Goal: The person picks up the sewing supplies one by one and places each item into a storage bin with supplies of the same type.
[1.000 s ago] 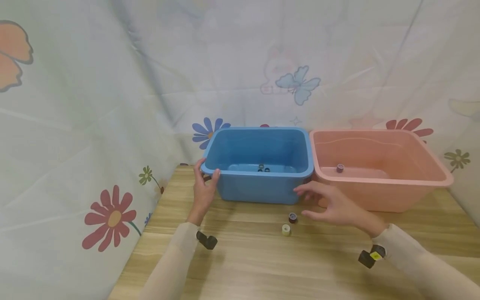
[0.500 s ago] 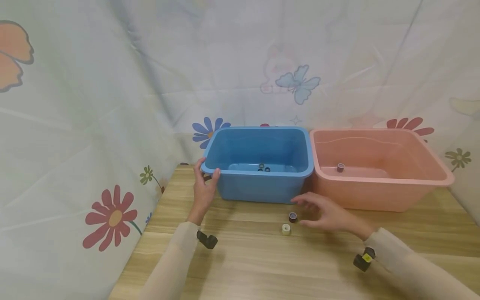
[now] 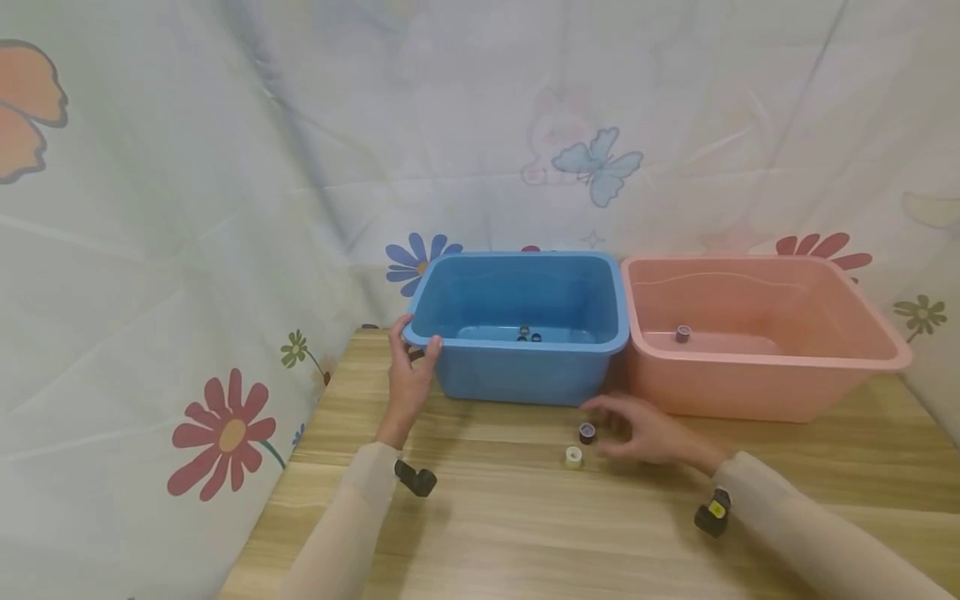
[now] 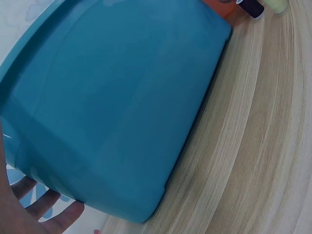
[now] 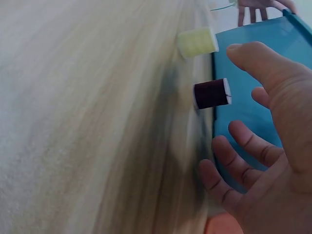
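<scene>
At the blue tub's (image 3: 517, 375) front left corner, my left hand (image 3: 408, 379) grips the wall, thumb on the front and fingers round the side. In the left wrist view several of its fingertips (image 4: 68, 217) press the tub's side. My right hand (image 3: 645, 429), slightly blurred, hovers just right of a dark maroon thread spool (image 3: 587, 432). Its thumb and fingers are spread around that spool without touching it, as the right wrist view shows. A pale yellow thread spool (image 3: 573, 457) stands beside the dark one, nearer to me. Both spools (image 5: 212, 93) are upright on the table.
A pink tub (image 3: 750, 387) stands against the blue tub's right side, with one purplish spool (image 3: 682, 334) inside. Several small dark spools (image 3: 524, 331) lie in the blue tub. A patterned curtain (image 3: 480, 125) hangs behind the wooden table (image 3: 480, 517).
My right hand has come down and toward me from beside the tubs' front walls to the dark spool. The left hand has kept its grip on the blue tub.
</scene>
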Demonstrator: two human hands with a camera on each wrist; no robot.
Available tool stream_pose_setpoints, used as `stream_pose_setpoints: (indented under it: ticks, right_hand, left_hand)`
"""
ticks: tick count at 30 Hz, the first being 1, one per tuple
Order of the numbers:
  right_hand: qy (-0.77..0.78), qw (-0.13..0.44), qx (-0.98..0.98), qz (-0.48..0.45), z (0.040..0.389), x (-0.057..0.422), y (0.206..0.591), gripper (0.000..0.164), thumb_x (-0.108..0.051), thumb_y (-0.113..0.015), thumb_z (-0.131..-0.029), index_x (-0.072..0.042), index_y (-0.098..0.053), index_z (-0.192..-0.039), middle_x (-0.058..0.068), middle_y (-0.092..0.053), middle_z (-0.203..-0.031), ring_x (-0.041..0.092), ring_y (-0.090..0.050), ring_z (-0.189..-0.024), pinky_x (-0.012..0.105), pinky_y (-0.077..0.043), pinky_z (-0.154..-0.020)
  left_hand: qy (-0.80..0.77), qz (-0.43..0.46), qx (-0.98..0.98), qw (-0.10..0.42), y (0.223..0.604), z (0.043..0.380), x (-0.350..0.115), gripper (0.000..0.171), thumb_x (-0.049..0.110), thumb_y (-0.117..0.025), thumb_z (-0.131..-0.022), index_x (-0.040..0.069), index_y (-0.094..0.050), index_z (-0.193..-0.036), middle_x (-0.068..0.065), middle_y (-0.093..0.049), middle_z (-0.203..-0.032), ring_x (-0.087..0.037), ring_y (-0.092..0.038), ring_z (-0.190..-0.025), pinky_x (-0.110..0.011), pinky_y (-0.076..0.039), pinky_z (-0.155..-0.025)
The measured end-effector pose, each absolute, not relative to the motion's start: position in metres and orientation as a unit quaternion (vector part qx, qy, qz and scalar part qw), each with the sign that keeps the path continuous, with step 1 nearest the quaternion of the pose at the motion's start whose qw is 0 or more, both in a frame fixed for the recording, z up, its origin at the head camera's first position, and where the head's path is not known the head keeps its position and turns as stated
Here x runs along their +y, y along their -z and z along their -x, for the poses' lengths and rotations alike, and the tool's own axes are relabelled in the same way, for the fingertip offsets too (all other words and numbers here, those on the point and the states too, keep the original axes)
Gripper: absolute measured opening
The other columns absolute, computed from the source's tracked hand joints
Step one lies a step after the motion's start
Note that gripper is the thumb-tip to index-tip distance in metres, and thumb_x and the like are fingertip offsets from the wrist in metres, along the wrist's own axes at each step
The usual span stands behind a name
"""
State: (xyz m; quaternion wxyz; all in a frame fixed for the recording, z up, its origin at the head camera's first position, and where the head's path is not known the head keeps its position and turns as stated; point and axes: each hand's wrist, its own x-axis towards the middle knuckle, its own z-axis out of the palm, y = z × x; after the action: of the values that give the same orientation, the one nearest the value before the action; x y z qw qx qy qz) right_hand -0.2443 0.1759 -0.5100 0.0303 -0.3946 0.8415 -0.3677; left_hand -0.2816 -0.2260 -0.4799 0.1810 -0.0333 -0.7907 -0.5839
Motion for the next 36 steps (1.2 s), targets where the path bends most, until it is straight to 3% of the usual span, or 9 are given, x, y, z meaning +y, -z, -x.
stream_pose_setpoints:
  ticks: [7, 15, 24, 36]
  right_hand:
    - [0.354, 0.029, 0.848, 0.395, 0.247, 0.173, 0.520, 0.056, -0.026, -0.086, -0.083, -0.010, -0.064, -0.133, 0.006, -0.063, -0.102, 0.023, -0.057, -0.089, 0.036, -0.051, -0.074]
    - [0.318, 0.028, 0.855, 0.409, 0.248, 0.172, 0.526, 0.040, -0.023, -0.085, -0.085, -0.016, -0.070, -0.122, -0.005, -0.063, -0.110, 0.018, -0.057, -0.099, 0.035, -0.049, -0.085]
    - [0.311, 0.036, 0.858, 0.407, 0.251, 0.171, 0.530, 0.032, -0.015, -0.084, -0.084, -0.021, -0.072, -0.113, -0.013, -0.063, -0.105, 0.014, -0.057, -0.100, 0.036, -0.049, -0.089]
    - [0.313, 0.045, 0.861, 0.398, 0.251, 0.170, 0.527, 0.028, -0.013, -0.082, -0.085, -0.022, -0.074, -0.110, -0.013, -0.064, -0.103, 0.013, -0.056, -0.099, 0.036, -0.049, -0.090]
  left_hand:
    - [0.592, 0.038, -0.784, 0.182, 0.480, 0.281, -0.225, 0.068, 0.040, -0.063, -0.102, 0.032, -0.025, -0.157, -0.017, -0.041, -0.156, -0.041, -0.055, -0.121, -0.056, -0.049, -0.096]
    - [0.583, 0.033, -0.790, 0.186, 0.480, 0.280, -0.225, 0.065, 0.047, -0.062, -0.101, 0.036, -0.028, -0.154, -0.015, -0.044, -0.154, -0.036, -0.057, -0.119, -0.052, -0.050, -0.095]
    - [0.581, 0.035, -0.791, 0.190, 0.480, 0.281, -0.224, 0.065, 0.050, -0.062, -0.101, 0.037, -0.027, -0.154, -0.013, -0.042, -0.155, -0.035, -0.057, -0.119, -0.054, -0.050, -0.097]
    - [0.584, 0.036, -0.789, 0.188, 0.480, 0.281, -0.225, 0.065, 0.049, -0.062, -0.101, 0.037, -0.027, -0.154, -0.012, -0.042, -0.155, -0.036, -0.057, -0.119, -0.054, -0.050, -0.097]
